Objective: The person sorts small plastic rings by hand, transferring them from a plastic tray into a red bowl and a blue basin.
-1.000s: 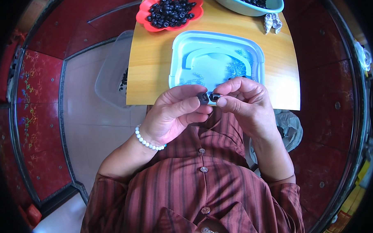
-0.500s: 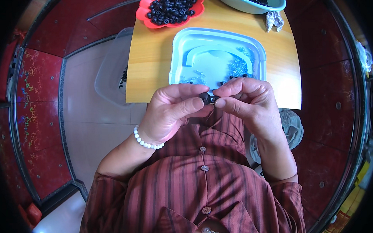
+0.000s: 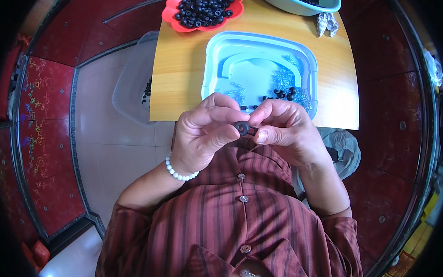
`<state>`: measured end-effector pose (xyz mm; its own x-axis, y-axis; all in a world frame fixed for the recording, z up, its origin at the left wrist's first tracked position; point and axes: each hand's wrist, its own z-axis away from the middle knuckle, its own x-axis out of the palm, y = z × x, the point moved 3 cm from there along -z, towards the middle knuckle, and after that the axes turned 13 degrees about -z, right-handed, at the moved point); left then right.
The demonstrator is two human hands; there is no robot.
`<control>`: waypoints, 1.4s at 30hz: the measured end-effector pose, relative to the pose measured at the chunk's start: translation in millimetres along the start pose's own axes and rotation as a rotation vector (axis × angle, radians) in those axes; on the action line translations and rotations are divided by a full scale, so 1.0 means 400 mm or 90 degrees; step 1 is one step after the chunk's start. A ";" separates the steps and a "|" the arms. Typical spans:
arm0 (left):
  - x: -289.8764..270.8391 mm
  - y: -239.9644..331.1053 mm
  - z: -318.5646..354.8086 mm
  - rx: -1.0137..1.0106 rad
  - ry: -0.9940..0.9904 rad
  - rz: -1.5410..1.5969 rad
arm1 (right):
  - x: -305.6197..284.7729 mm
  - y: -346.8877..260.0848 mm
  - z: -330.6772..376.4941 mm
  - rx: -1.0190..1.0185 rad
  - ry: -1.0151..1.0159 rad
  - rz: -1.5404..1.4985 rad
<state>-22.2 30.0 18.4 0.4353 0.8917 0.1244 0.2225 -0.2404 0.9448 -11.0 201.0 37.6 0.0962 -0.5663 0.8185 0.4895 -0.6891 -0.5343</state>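
Note:
My left hand (image 3: 199, 134) pinches a small round black plastic piece (image 3: 241, 128) between thumb and fingers, its ring-shaped face with a central hollow turned up. Between the thumb and forefinger of my right hand (image 3: 292, 133) is a small black piece with a rectangular opening (image 3: 253, 131), held right against the round one. I cannot tell whether the two are joined. Both hands are just in front of the near side of a light blue tray (image 3: 257, 37). Inside it lie several small black parts (image 3: 283, 93) and scattered clear bluish bits (image 3: 284, 78).
A red scalloped bowl (image 3: 170, 24) of black round parts stands at the table's far left, a blue-green basin (image 3: 319, 9) of black parts at the far right. Crumpled grey-white material (image 3: 327, 25) lies beside it. A translucent bin (image 3: 124, 88) and a plastic bag (image 3: 346, 151) are below the table (image 3: 180, 66).
Both hands have come slightly nearer to me. The round black piece has tipped so its hollow face shows, and more black parts in the tray are now visible.

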 end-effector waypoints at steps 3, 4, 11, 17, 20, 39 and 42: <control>0.015 0.008 -0.008 0.029 0.017 -0.008 | -0.016 0.014 -0.003 0.076 -0.027 -0.050; 0.021 0.011 -0.010 0.029 0.030 0.009 | -0.015 0.016 -0.004 0.075 -0.027 -0.049; 0.027 -0.001 0.007 0.076 0.000 0.076 | -0.008 0.044 0.007 0.056 -0.033 -0.111; 0.038 0.019 0.023 0.043 0.014 0.060 | 0.019 0.059 0.014 -0.005 -0.062 -0.093; 0.039 0.030 0.021 0.067 0.019 0.062 | 0.037 0.058 0.014 0.012 -0.078 -0.121; -0.286 -0.063 -0.337 0.041 0.237 -0.523 | -0.077 -0.076 0.023 -0.218 0.237 0.441; -0.384 -0.110 -0.408 -0.026 0.257 -0.669 | -0.083 -0.084 0.006 -0.251 0.236 0.822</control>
<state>-241.1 -33.8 7.2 -0.2678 0.7044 -0.6574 0.2802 0.7097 0.6464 -28.7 244.2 28.8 0.0242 -0.9327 -0.3598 -0.0463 0.3584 -0.9324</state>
